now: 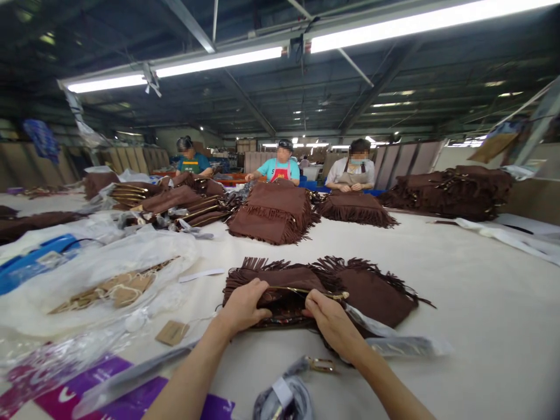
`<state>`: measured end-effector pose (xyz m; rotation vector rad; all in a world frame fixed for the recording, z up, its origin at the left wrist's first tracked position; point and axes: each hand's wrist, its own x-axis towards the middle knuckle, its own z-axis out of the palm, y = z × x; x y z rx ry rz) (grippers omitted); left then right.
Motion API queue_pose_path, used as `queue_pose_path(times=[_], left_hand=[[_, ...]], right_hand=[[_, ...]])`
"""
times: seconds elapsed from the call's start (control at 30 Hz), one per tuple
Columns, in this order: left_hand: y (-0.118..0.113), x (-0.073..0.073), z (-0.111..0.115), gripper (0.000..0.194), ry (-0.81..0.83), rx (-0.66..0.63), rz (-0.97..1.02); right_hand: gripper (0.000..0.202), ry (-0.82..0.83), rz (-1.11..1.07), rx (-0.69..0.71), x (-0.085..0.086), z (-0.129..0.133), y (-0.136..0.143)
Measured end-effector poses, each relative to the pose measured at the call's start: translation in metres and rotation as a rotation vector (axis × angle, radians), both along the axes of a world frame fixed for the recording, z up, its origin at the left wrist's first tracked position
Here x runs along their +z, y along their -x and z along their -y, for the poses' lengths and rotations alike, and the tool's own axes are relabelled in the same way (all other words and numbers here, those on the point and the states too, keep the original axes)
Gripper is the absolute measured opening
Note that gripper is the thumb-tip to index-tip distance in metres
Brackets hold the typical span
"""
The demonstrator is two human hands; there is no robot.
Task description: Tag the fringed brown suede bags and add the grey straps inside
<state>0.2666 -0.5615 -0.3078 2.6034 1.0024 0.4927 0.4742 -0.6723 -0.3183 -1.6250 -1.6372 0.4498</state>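
In front of me a brown fringed bag (286, 277) lies on the white table, its zippered mouth spread apart and a patterned lining showing inside. My left hand (245, 306) grips the left end of the opening, thumb inside the mouth and fingers over the far edge. At the right end, my right hand (328, 318) is closed on the opening beside the gold zipper. A brown fringed flap (376, 291) spreads out to the right. Below the bag sits a wrapped, coiled strap (284, 396) with a gold buckle (321, 365). A tan tag (172, 333) lies left of my hand.
Stacked brown fringed bags (275, 213) stand across the table, with more piles at left and right. Clear plastic (153, 251), cardboard tags (131, 290), a blue item (39, 262) and purple packaging (105, 379) lie on the left. Several co-workers (280, 166) sit beyond the table.
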Motion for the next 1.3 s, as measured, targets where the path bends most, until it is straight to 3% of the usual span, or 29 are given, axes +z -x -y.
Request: queue_pose_path(times=[0.1,0.27,0.43,0.57,0.83,1.3], left_hand=[[0.006,0.0,-0.002,0.011,0.016,0.117,-0.031],[0.016,-0.002,-0.015,0.013,0.077,0.219,0.105],[0.02,-0.011,-0.031,0.013,0.177,0.226,0.253],[0.022,-0.02,-0.041,0.015,0.273,0.233,0.357],[0.025,-0.034,-0.051,0.024,0.5,0.269,0.583],[0.026,-0.039,-0.056,0.032,0.816,0.266,0.857]], right_hand=[[0.025,-0.014,0.012,-0.001,0.0,0.002,-0.001],[0.025,-0.005,0.015,0.096,0.005,0.005,0.012],[0.025,0.143,-0.207,0.215,0.011,-0.011,0.048],[0.021,0.199,-0.142,0.201,0.005,-0.04,0.067],[0.021,0.13,0.022,0.115,-0.016,-0.059,0.068],[0.019,0.171,-0.126,0.138,-0.03,-0.077,0.084]])
